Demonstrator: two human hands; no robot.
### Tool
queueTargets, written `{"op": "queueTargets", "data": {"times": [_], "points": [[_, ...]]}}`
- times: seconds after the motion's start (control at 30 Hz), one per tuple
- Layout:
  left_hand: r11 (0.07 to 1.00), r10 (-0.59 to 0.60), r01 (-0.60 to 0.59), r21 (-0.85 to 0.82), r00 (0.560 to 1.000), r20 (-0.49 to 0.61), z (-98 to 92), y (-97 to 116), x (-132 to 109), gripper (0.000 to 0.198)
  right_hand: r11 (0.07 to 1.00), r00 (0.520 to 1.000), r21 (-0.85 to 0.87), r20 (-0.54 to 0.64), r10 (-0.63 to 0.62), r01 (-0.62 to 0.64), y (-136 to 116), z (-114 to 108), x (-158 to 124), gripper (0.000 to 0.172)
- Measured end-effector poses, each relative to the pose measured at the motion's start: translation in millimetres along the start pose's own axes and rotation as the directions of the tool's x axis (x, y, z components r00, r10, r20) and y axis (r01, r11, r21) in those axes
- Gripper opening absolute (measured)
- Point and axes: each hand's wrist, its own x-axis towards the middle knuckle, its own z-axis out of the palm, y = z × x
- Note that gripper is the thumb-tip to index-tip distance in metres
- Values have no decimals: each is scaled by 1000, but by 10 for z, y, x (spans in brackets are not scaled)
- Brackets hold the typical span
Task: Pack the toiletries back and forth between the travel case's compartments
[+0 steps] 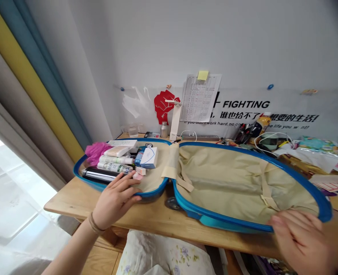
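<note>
A blue suitcase [238, 225] lies open flat on the wooden table [71, 200], its beige lining showing. The left half holds toiletries: several white bottles [114, 163], a dark cylinder [98, 174], a white and blue box [149, 157] and a pink cloth [97, 151]. My left hand [116, 198] rests on the near rim of the left half, fingers spread and flat, beside the bottles. My right hand [299, 236] lies at the near right rim of the empty half, fingers stretched out over the blue edge.
Clutter fills the table's back and right: a white lamp [175, 122], a small jar [163, 130], cables, a yellow bottle [262, 124], plastic bags [315, 152]. Curtains [28, 95] hang at left. The wall carries a paper sheet [200, 97] and lettering.
</note>
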Motion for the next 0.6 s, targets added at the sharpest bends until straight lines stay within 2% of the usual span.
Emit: {"op": "queueTargets", "data": {"times": [0.1, 0.23, 0.3, 0.4, 0.5, 0.6], "points": [[1000, 6, -6, 5, 1000, 4, -106, -319, -177, 25, 988, 989, 38, 10, -150, 149, -338, 66, 14, 34], [1000, -14, 14, -8, 1000, -24, -228, -713, -400, 26, 965, 966, 81, 57, -254, 249, -695, 175, 31, 24], [999, -34, 34, -21, 999, -24, -287, -866, -495, 29, 955, 960, 122, 52, -276, 269, -861, 238, 58, 21], [990, -129, 130, -45, 991, 26, -370, -1016, -598, 36, 953, 971, 208, 45, -235, 221, -1093, 337, 103, 23], [955, -284, 291, -52, 952, 110, -447, -1072, -625, 39, 942, 974, 262, 24, -224, 210, -1241, 409, 120, 23], [885, -447, 464, -42, 871, 204, -533, -1052, -527, 48, 915, 948, 261, 3, -319, 307, -1185, 430, 122, 17]]}}
